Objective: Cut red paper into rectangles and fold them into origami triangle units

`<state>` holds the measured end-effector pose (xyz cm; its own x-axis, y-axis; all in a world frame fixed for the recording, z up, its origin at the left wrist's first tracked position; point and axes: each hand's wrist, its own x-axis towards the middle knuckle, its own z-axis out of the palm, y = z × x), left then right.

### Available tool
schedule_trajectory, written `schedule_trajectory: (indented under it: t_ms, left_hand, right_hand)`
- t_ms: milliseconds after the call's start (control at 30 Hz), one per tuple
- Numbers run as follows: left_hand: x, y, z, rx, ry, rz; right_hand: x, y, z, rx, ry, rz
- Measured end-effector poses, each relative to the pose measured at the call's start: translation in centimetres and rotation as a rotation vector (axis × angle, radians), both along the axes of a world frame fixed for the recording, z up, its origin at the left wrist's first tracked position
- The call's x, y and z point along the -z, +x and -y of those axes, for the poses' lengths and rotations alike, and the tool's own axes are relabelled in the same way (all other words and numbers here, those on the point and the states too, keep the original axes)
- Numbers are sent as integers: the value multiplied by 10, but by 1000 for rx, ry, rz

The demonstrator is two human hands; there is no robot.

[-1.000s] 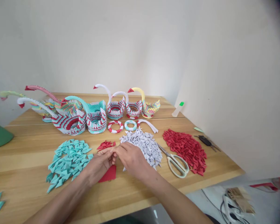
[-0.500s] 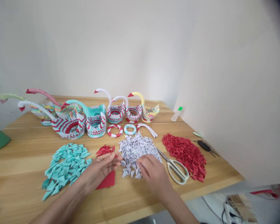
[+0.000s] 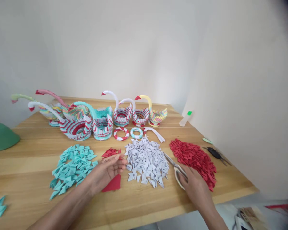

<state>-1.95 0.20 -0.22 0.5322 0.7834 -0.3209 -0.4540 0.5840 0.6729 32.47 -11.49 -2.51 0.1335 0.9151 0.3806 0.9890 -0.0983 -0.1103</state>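
Observation:
My right hand [image 3: 196, 185] is closed around the cream handles of a pair of scissors [image 3: 176, 166], which lie on the table with the blades pointing away to the left. My left hand [image 3: 111, 169] is raised palm-up with thumb and fingers pinched on a small red paper piece [image 3: 121, 156], mostly hidden by the fingertips. Under and behind it are a red paper sheet [image 3: 113, 184] and a little heap of red bits [image 3: 109, 152]. Between the hands spreads a pile of white folded paper triangles [image 3: 146, 161].
Turquoise triangles [image 3: 72, 166] are heaped on the left, red triangles [image 3: 194, 158] on the right. Several paper swans [image 3: 103, 127] stand behind two paper rings [image 3: 121, 134] and a white curved neck [image 3: 156, 133]. Keys [image 3: 215, 153], a green-capped bottle [image 3: 186, 118] and a green object [image 3: 3, 135] sit farther out.
My right hand has moved right from the white pile and taken hold of the scissors' handles. The left hand keeps its pinch in nearly the same place. The view has shifted slightly.

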Motion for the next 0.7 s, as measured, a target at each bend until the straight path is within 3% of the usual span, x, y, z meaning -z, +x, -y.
schedule_trajectory:
  t_ms: [167, 300, 400, 500, 700]
  left_hand:
    - [1, 0, -1, 15, 19, 52]
    - [1, 0, -1, 3, 5, 77]
    - [0, 0, 0, -11, -2, 83]
    - [-1, 0, 0, -9, -4, 102]
    - [-4, -1, 0, 29, 19, 131]
  right_hand:
    - [-20, -22, 2, 86, 84, -165]
    - [-30, -68, 2, -262, -30, -414]
    - [-32, -101, -3, -450, -16, -462]
    - [-30, -116, -9, -527, 34, -488]
    - [-24, -113, -13, -575, 36, -497]
